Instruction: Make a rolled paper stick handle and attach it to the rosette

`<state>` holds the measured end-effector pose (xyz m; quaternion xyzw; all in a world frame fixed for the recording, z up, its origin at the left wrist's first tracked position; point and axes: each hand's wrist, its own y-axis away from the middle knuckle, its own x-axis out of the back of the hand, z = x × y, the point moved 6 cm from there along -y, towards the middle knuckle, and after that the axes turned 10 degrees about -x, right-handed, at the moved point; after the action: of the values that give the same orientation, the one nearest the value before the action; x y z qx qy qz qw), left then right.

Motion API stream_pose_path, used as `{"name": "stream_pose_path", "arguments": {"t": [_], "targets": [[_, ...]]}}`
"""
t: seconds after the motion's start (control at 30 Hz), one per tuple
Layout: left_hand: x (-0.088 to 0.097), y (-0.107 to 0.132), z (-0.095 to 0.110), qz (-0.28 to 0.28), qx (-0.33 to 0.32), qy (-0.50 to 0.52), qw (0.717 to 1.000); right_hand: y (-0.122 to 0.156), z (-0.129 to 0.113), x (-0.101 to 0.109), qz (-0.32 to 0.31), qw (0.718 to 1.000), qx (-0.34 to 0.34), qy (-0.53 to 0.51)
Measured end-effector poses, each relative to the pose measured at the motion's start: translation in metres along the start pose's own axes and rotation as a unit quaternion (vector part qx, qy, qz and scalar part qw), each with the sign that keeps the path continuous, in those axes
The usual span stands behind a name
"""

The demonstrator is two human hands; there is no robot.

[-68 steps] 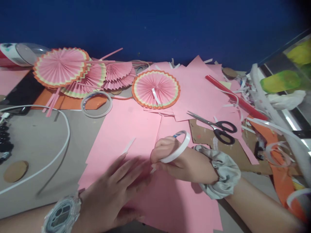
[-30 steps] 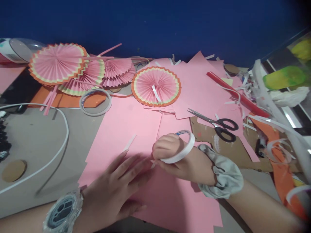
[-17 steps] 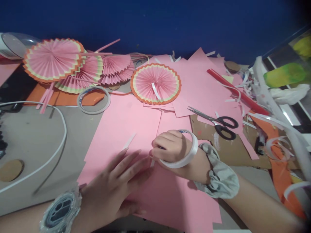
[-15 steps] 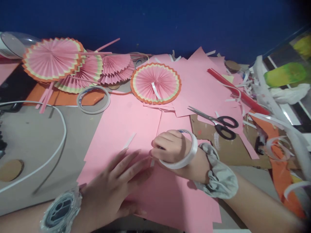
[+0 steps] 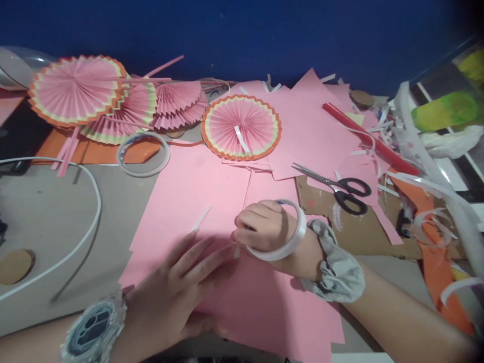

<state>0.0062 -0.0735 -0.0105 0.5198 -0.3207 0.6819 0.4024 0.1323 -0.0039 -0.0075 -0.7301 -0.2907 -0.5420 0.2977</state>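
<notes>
My left hand (image 5: 183,282) lies with its fingers stretched out on the pink paper sheets (image 5: 204,176). A short white tape strip (image 5: 201,218) sits on the paper just past its fingertips. Curled into a pinch, my right hand (image 5: 262,227) rests by the left index finger. What its fingertips hold is hidden, but the end of another white strip (image 5: 236,251) shows right below them. A roll of white tape (image 5: 297,241) hangs around my right hand like a bangle.
A pleated pink paper rosette (image 5: 242,126) with a white strip on it lies ahead; more pleated fans (image 5: 77,91) pile at the left. A second tape roll (image 5: 163,164), black-handled scissors (image 5: 336,187), a red rolled piece (image 5: 372,141) and paper scraps surround the sheets.
The whole view has shifted slightly. Both hands keep nearly the same place and pose on the paper.
</notes>
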Motion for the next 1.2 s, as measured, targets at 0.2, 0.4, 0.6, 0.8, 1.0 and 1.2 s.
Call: {"name": "stream_pose_path", "arguments": {"t": [0.2,0.4,0.6,0.8,1.0,1.2], "targets": [[-0.001,0.001,0.001,-0.024,0.006,0.005,1.0,0.001,-0.003,0.003,0.002,1.0,-0.001,0.011],[-0.003,0.001,0.001,-0.043,-0.002,0.006,0.999,0.003,-0.005,0.0,0.035,0.998,-0.014,0.044],[-0.003,0.0,-0.001,-0.051,0.0,0.013,0.999,0.003,-0.005,0.001,0.057,0.996,0.01,0.064],[-0.004,0.001,0.001,-0.023,0.011,0.004,1.0,-0.003,0.008,0.012,0.0,1.0,-0.01,0.016],[-0.002,0.001,0.0,-0.002,0.013,0.008,1.0,-0.006,0.013,0.015,-0.03,0.99,-0.028,-0.137],[-0.001,0.0,-0.003,-0.012,-0.014,0.022,1.0,-0.01,0.014,0.019,-0.118,0.983,-0.027,-0.139]]}}
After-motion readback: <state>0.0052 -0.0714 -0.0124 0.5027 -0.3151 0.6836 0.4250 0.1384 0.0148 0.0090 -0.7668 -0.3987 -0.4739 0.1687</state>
